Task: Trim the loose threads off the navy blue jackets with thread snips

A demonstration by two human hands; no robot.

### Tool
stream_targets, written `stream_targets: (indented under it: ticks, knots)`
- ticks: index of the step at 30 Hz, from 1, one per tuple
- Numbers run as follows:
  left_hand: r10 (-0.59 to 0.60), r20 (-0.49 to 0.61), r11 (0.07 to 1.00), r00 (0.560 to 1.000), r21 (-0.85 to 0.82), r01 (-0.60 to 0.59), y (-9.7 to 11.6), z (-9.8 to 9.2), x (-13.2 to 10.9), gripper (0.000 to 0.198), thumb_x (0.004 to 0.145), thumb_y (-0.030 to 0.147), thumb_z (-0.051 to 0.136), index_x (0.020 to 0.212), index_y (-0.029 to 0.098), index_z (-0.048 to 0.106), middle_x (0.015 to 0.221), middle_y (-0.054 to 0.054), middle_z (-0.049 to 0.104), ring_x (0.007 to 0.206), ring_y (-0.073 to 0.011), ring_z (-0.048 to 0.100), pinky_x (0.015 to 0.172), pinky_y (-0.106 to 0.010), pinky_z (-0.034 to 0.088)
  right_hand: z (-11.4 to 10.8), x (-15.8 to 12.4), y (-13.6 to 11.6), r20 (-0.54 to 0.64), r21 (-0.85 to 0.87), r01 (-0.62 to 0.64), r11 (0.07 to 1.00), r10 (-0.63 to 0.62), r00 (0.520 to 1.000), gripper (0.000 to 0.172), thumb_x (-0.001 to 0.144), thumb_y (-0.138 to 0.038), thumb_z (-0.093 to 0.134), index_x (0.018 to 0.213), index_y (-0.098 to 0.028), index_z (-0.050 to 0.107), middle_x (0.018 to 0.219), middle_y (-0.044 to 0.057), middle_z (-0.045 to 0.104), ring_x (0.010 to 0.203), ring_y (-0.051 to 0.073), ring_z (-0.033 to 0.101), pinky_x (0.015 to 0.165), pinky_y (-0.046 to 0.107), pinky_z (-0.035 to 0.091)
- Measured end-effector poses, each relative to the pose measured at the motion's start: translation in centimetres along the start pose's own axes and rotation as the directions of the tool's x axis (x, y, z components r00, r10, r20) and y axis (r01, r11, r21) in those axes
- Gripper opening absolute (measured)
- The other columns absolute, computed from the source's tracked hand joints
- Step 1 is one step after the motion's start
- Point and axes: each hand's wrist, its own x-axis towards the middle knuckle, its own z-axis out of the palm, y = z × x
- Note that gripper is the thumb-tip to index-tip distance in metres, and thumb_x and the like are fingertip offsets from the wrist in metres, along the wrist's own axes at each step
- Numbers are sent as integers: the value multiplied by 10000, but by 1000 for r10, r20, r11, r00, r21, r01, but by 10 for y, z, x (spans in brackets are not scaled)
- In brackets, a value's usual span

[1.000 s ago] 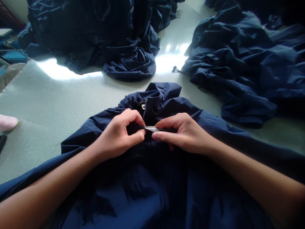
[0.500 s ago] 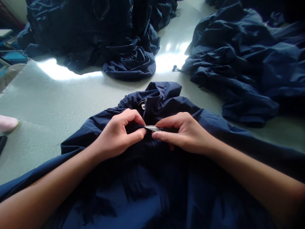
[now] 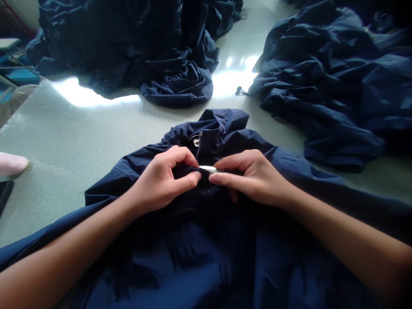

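Observation:
A navy blue jacket (image 3: 206,253) lies spread on the pale table in front of me, collar (image 3: 222,124) pointing away. My left hand (image 3: 164,180) is closed, pinching a fold of the jacket's fabric just below the collar. My right hand (image 3: 251,176) is closed on a small silver metal tool (image 3: 208,169), a snip or tweezers, whose tip meets the pinched fabric between my two hands. A zip pull (image 3: 195,140) shows at the collar opening.
A heap of navy jackets (image 3: 138,47) sits at the back left and another heap (image 3: 331,81) at the right, with a drawcord end (image 3: 238,90) on the table (image 3: 80,128). A pink object (image 3: 11,164) and a dark object (image 3: 4,193) lie at the left edge.
Hands hold the same grip; the view has shifted slightly, and the tool tip sits a little closer to my left fingers.

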Motion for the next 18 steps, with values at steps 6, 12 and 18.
stream_targets:
  ticks: [6,12,18]
  knots:
    - [53,-13,999,999,9,-53,-1,1,0,81,950,260,784,982,203,736,928,27,706,889,-163,628,859,-301,466,4,1,3,-65,247,-58,967,76,995,292,1043,-342,582,855,-162,715,542,-76,433,399,92,496,415,214,525]
    - [38,-92,998,995,-40,-41,0,7,-6,154,1044,335,685,1104,208,748,989,3,766,911,-172,702,849,-285,525,7,1,4,-90,240,-29,970,52,995,304,1051,-333,525,811,-180,633,563,-67,474,404,93,528,396,195,470]
    - [141,-265,980,954,172,-97,-8,6,2,247,1112,320,518,1097,192,729,1040,-48,736,969,-198,703,899,-308,548,12,0,9,-144,127,26,992,-8,990,371,1100,-419,463,820,-204,576,593,-76,476,388,105,542,380,215,465]
